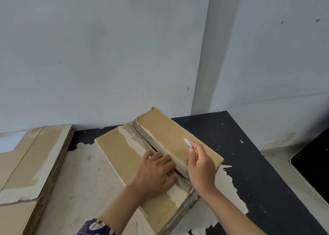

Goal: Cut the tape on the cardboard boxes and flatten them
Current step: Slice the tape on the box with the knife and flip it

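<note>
Black table [249, 163] is carrying the cardboard box [124, 149], top skin torn along its centre seam. Left hand [156, 172] is lying open, fingers at that seam; right hand [201, 167] is gripping a yellow cutter [191, 146] over the box.

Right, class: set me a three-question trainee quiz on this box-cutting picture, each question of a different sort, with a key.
1. True or false: the left hand presses flat on the brown cardboard box, fingertips at its centre seam.
2. Multiple choice: the right hand holds a
A. roll of tape
B. yellow-handled utility knife
C. marker pen
3. Fill in: flattened cardboard sheets are stacked on the worn black table to the box's ____.

Key
1. True.
2. B; its blade points up, clear of the cardboard.
3. Left.
</note>
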Demonstrator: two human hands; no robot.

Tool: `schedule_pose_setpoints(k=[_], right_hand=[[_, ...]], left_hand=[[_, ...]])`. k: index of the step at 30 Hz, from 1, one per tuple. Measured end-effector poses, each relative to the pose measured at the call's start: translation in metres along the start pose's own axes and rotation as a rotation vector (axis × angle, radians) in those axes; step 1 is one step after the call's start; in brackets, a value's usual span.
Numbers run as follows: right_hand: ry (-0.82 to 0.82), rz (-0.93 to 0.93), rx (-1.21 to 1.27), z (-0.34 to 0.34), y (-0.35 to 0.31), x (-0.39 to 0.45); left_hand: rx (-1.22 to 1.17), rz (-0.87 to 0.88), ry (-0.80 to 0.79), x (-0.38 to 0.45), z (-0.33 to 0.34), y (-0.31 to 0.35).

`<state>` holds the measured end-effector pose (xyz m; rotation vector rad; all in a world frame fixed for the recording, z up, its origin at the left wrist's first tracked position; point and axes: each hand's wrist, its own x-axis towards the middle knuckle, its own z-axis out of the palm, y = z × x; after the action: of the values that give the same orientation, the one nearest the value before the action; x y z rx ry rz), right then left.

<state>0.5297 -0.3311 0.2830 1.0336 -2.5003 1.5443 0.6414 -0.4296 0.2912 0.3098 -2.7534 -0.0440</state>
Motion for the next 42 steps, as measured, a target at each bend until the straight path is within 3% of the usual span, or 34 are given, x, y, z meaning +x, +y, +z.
schedule_pose_setpoints(k=[5,10,13,21,26,32,37,42], right_hand=[[0.002,-0.036,-0.018,0.008,0.006,0.014],[-0.018,-0.061,-0.037,0.013,0.012,0.022],[-0.05,-0.065,-0.028,0.014,0.013,0.028],[-0.177,-0.055,0.117,0.022,0.012,0.059],[-0.192,-0.006,0.297,0.029,0.01,0.078],[-0.006,0.149,0.486,0.007,0.009,0.081],[-0.104,0.213,0.379,-0.02,0.021,0.047],[-0.218,0.344,0.474,-0.03,0.022,0.021]], left_hand=[[-0.001,-0.028,-0.025,0.017,0.001,-0.005],[-0.009,-0.066,-0.254,0.035,-0.008,-0.004],[-0.005,-0.035,-0.311,0.04,-0.01,-0.008],[-0.204,-0.148,-0.43,0.044,-0.013,-0.01],[-0.284,-0.236,-0.365,0.045,-0.006,-0.002],[-0.391,-0.39,-0.431,0.049,-0.005,0.001],[-0.439,-0.476,-0.422,0.054,-0.003,0.004],[-0.466,-0.543,-0.448,0.056,-0.003,0.01]])
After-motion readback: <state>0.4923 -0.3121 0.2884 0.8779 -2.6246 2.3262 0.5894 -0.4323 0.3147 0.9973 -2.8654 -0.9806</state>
